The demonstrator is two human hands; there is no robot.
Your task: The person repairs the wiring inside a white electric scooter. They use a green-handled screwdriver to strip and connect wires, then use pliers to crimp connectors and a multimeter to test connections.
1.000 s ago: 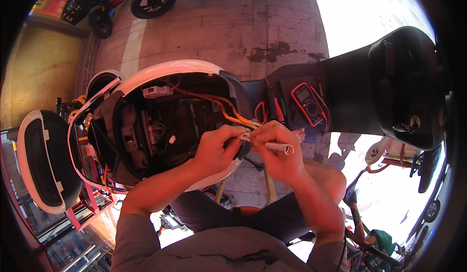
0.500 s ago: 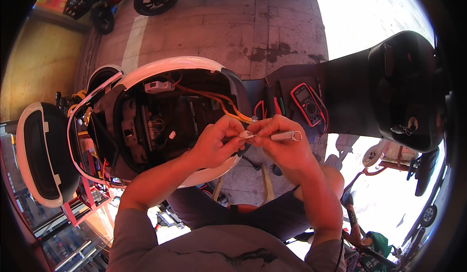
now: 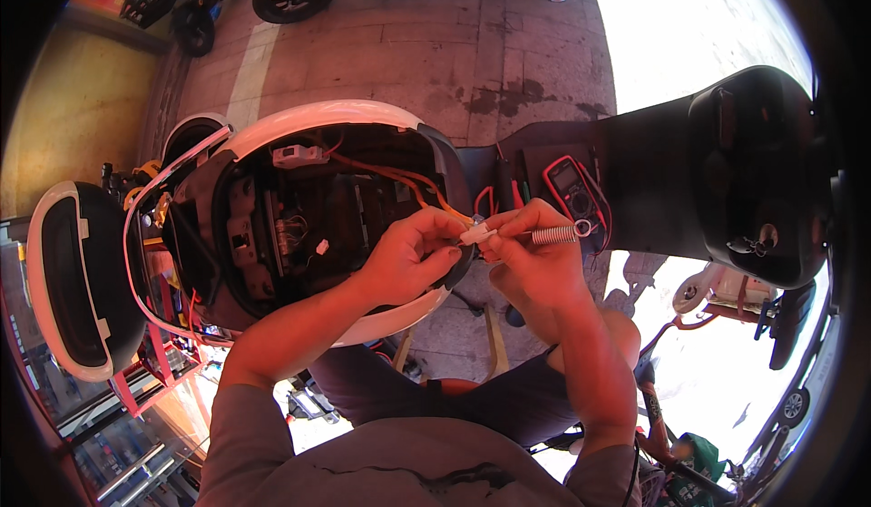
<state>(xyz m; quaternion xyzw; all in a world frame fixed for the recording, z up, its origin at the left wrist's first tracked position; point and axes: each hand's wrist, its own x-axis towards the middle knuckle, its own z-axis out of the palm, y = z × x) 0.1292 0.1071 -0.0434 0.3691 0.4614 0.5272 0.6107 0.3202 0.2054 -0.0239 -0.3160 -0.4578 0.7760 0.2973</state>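
My left hand (image 3: 406, 255) pinches a small white plastic connector (image 3: 474, 234) between thumb and fingertips, over the right rim of an opened scooter body (image 3: 313, 115). Orange cables (image 3: 390, 173) run from inside the body up to just behind my fingers. In my right hand (image 3: 544, 271) is a thin tool with a coiled metal spring (image 3: 555, 234) and a ring at its end. Its tip side points at the connector, but the fingers partly cover it; whether it sits inside the connector I cannot tell.
A red-edged multimeter (image 3: 573, 187) lies on the dark footboard, beside hand tools with red and green handles. Within the body are a whitish switch box (image 3: 299, 155) and a loose white plug (image 3: 322, 247). A white-rimmed seat (image 3: 73, 280) stands at left. Other scooters are parked beyond.
Both hands have shifted slightly right. The connector now shows more between my fingers, and the spring-coiled tool has moved right and a little up with my right hand.
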